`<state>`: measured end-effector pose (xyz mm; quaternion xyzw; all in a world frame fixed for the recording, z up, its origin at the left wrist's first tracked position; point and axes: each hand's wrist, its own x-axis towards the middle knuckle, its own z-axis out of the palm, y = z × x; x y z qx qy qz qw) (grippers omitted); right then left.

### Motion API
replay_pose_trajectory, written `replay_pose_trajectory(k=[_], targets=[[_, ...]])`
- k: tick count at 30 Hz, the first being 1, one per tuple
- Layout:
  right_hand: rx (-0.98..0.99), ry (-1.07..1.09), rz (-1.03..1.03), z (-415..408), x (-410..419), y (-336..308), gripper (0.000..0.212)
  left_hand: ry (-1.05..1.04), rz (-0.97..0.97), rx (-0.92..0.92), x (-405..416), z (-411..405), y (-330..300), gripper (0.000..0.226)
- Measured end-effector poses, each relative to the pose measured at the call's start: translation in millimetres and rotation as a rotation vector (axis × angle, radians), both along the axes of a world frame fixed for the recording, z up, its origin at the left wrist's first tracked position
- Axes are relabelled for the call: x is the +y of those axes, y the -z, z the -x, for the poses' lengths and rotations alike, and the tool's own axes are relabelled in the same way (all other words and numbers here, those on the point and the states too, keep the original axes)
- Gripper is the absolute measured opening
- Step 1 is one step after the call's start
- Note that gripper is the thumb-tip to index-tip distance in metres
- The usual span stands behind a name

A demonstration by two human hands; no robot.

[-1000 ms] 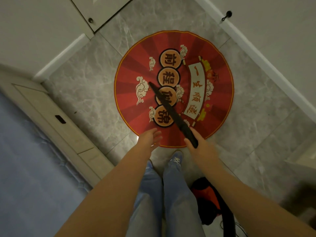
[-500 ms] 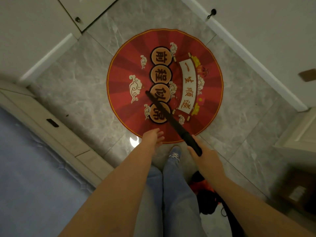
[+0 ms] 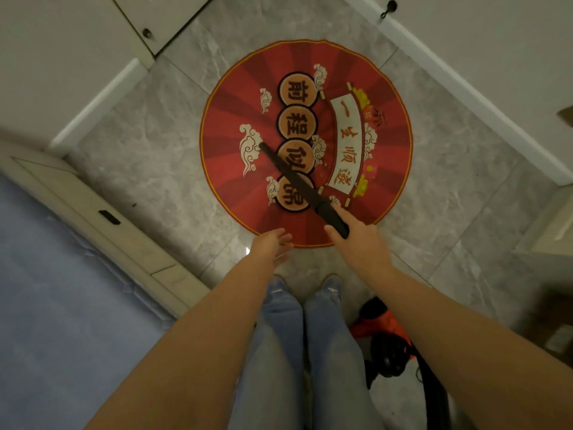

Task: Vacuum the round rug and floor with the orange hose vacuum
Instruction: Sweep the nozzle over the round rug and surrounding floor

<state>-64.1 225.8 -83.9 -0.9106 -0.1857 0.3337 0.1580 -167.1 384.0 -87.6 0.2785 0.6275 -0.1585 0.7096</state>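
A round red rug [image 3: 384, 141] with cloud patterns and printed characters lies on the grey marble floor [image 3: 155, 156]. My right hand [image 3: 356, 237] grips the black vacuum nozzle [image 3: 294, 181], whose tip rests on the rug beside a white cloud at its left side. The orange and black vacuum body [image 3: 384, 336] sits on the floor behind my right leg, its hose running under my right arm. My left hand [image 3: 271, 245] hovers over the rug's near edge with relaxed fingers, holding nothing.
White baseboards [image 3: 465, 88] run along the walls at right and upper left. A pale wooden bed frame [image 3: 93, 212] with a blue mattress [image 3: 46, 305] borders the left. A cabinet corner [image 3: 552, 225] stands at right. My feet [image 3: 331, 285] stand just short of the rug.
The nozzle tip has slid left and toward me across the rug, from the character circles to the white cloud. My right hand shifted right; the view shifted slightly.
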Motion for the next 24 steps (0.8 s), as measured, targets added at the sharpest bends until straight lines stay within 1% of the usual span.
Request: replay_pose_trajectory(k=[3, 6, 10, 13, 15, 17, 18, 21, 24], targets=[[0.028, -0.009, -0.020, 19, -18, -1, 0.060, -0.009, -0.027, 0.015, 0, 2, 0, 0.035], [0.010, -0.028, -0.054, 21, -22, 1, 0.068, -0.005, -0.033, 0.005, -8, 0, -1, 0.035], [-0.014, -0.104, -0.069, 6, 12, -1, 0.057, -0.032, -0.016, -0.058, -19, -8, -2, 0.035], [-0.038, -0.118, -0.012, -5, 18, 2, 0.055, -0.063, 0.012, -0.101, -26, -15, -6, 0.036], [-0.029, -0.072, 0.001, -14, 2, 7, 0.058, -0.058, 0.023, -0.115, -31, -21, -9, 0.036], [-0.009, -0.008, -0.006, -25, -23, 9, 0.067, -0.050, 0.025, -0.114, -35, -27, -11, 0.037], [-0.006, 0.037, -0.017, -32, -37, 8, 0.067, -0.045, 0.025, -0.110, -38, -31, -11, 0.037], [-0.034, 0.172, -0.034, -59, -76, -3, 0.049, -0.021, 0.022, -0.090, -46, -39, -12, 0.039], [-0.073, 0.252, -0.061, -82, -101, -13, 0.044, -0.009, 0.011, -0.081, -57, -48, -15, 0.039]])
